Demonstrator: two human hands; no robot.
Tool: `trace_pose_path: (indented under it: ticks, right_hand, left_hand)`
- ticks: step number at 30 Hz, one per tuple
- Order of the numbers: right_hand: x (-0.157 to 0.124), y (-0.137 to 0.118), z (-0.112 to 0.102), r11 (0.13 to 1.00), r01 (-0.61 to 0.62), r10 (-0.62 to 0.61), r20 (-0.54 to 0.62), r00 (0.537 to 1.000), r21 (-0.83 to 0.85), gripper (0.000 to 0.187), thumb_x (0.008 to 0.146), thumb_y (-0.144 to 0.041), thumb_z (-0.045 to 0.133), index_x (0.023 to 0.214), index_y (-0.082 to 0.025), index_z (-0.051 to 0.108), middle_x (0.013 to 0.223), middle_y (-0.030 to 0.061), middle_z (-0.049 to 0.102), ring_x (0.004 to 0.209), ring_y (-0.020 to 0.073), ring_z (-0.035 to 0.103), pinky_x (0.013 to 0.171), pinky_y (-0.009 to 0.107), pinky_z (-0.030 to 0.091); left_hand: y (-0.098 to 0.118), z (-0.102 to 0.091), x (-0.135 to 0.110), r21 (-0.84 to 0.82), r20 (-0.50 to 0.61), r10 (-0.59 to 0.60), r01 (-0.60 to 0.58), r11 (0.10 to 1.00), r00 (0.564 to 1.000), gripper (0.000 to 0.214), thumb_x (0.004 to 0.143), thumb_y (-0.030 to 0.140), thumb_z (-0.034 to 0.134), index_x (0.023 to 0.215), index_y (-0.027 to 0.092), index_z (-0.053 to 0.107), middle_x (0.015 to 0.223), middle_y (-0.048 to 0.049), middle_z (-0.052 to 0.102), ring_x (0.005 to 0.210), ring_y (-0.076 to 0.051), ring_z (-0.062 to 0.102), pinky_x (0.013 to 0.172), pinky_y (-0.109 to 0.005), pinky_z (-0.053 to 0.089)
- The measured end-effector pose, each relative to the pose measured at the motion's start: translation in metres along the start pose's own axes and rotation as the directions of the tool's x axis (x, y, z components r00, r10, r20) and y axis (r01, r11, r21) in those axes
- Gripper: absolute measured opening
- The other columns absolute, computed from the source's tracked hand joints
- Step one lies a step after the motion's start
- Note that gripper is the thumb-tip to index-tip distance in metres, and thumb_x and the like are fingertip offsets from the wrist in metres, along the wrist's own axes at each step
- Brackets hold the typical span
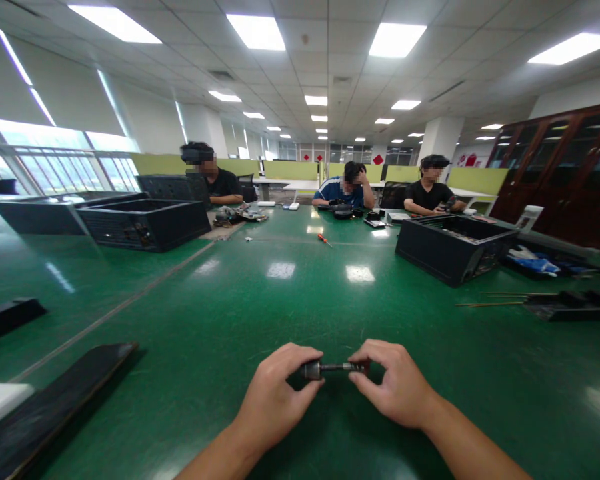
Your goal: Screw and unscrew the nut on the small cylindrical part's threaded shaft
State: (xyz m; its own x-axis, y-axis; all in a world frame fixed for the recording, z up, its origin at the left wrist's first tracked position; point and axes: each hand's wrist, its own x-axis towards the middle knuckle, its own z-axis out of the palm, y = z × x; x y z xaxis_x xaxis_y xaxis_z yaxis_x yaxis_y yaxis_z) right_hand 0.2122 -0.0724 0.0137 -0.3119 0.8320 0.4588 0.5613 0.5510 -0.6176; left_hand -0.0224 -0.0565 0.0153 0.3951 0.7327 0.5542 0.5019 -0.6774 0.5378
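Just above the green table, my left hand [280, 390] and my right hand [397, 387] hold a dark metal shaft-like piece [334, 367] level between them. Its thick cylindrical end is pinched by my left thumb and fingers. The thin rod runs right to a narrow ridged end, gripped between my right thumb and fingers. Fingers cover part of both ends, so the exact kind of piece cannot be made out.
The green table [260, 293] carries a dark board [55, 410] at near left, computer cases [145, 223] at far left, another case [450, 250] at right, and a red screwdriver [324, 240] mid-table. Thin rods [490, 305] lie at right. Several people [343, 193] sit opposite.
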Motion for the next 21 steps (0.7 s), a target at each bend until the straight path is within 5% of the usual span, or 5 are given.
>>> trace_pose_path:
  ticks: [10,14,17,21]
  right_hand:
    - [0.000,0.001,-0.002,1.000,0.004,-0.004,-0.006,1.000,-0.008,0.009,0.078,-0.016,0.067,0.086,-0.020,0.070,0.075,0.0010,0.069,0.070,0.0169,0.064,0.069,0.029,0.046]
    - [0.000,0.002,-0.002,1.000,0.005,-0.005,0.004,1.000,0.018,0.009,0.077,-0.015,0.068,0.085,-0.019,0.070,0.075,0.0010,0.069,0.070,0.0164,0.065,0.070,0.028,0.047]
    - [0.002,0.006,-0.002,0.999,-0.007,0.006,0.009,1.000,0.046,0.009,0.077,-0.015,0.068,0.084,-0.018,0.070,0.075,0.0013,0.070,0.070,0.0162,0.066,0.070,0.027,0.048]
    - [0.003,0.011,-0.002,0.998,-0.032,0.033,-0.010,0.999,0.046,0.007,0.077,-0.017,0.069,0.084,-0.018,0.071,0.075,0.0020,0.070,0.070,0.0168,0.066,0.070,0.028,0.048]
  left_hand:
    - [-0.004,0.001,-0.001,0.033,-0.009,0.018,-0.018,0.999,1.000,0.028,0.077,0.014,0.071,0.102,0.025,0.069,0.091,-0.0013,0.073,0.083,-0.018,0.067,0.077,-0.031,0.055]
    - [-0.013,-0.008,0.006,0.139,-0.113,0.059,-0.043,0.989,0.992,0.029,0.083,0.020,0.068,0.111,0.027,0.068,0.104,-0.0034,0.073,0.102,-0.022,0.063,0.092,-0.038,0.052]
    - [-0.033,-0.026,0.016,0.242,-0.227,-0.005,0.061,0.968,0.974,0.033,0.088,0.033,0.061,0.121,0.025,0.064,0.110,-0.0056,0.072,0.106,-0.024,0.063,0.098,-0.040,0.050]
    - [-0.075,-0.066,0.024,0.298,-0.308,-0.253,0.346,0.890,0.917,0.046,0.091,0.044,0.049,0.128,0.018,0.057,0.119,-0.0108,0.069,0.108,-0.027,0.066,0.099,-0.040,0.050]
